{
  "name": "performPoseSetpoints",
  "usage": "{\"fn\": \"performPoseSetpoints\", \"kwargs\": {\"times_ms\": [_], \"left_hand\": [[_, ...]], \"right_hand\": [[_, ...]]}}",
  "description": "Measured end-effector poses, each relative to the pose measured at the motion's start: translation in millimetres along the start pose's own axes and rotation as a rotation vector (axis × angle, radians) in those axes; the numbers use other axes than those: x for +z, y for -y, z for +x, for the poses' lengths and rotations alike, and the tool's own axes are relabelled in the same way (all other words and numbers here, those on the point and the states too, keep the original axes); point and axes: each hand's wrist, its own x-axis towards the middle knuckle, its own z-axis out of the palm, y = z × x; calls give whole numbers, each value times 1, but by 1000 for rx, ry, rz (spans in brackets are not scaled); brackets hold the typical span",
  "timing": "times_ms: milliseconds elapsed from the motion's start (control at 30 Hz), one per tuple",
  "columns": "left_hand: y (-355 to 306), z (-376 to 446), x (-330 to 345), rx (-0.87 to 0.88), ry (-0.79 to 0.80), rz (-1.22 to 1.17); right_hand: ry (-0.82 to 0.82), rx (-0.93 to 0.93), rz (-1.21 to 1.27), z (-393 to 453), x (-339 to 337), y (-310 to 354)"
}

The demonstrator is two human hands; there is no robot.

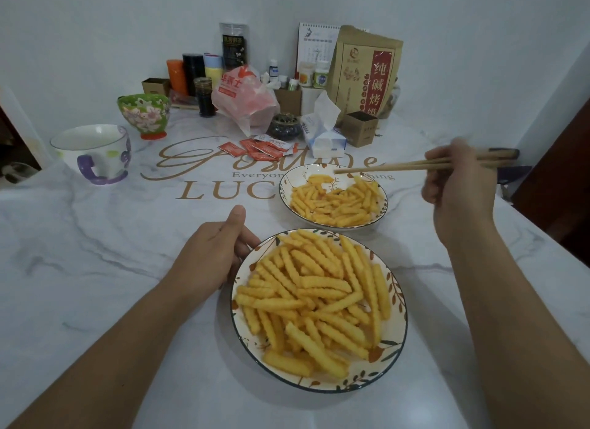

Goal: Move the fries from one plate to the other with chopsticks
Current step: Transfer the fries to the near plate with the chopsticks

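Note:
A near plate [396, 355] with a leaf pattern is piled with crinkle-cut fries [314, 296]. Behind it to the right a smaller far plate [286, 193] holds a thinner layer of fries [335, 203]. My left hand [214, 253] holds the left rim of the near plate, thumb up. My right hand [459, 179] grips a pair of wooden chopsticks [392, 166] above the far plate. Their tips hover over that plate's back edge with nothing between them.
Ketchup packets [261, 147], a tissue pack [324, 131] and a small cardboard box [360, 128] lie behind the far plate. A white mug [92, 153] and a floral bowl [143, 112] stand at the left. Bottles, bags and a calendar line the back wall.

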Motion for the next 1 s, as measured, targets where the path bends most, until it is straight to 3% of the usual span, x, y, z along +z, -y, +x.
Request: {"fn": "performPoseSetpoints", "kwargs": {"times_ms": [67,133,333,600,733,867,1000], "left_hand": [[0,0,0,1,-7,4],[-1,0,0,3,-8,9],[-2,-1,0,3,-8,10],[0,0,1,6,-8,7],[1,1,0,10,-8,14],[2,1,-1,10,-4,13],[0,0,0,14,4,3]], "right_hand": [[-142,-101,-163,6,-6,-7],[-172,-193,-247,8,-8,-10],[-70,-361,-381,1,-1,-11],[116,-322,-566,1,8,-33],[42,-320,-416,-1,10,-32],[-91,-120,-80,-2,9,-17],[128,145,198,1,2,-8]]}}
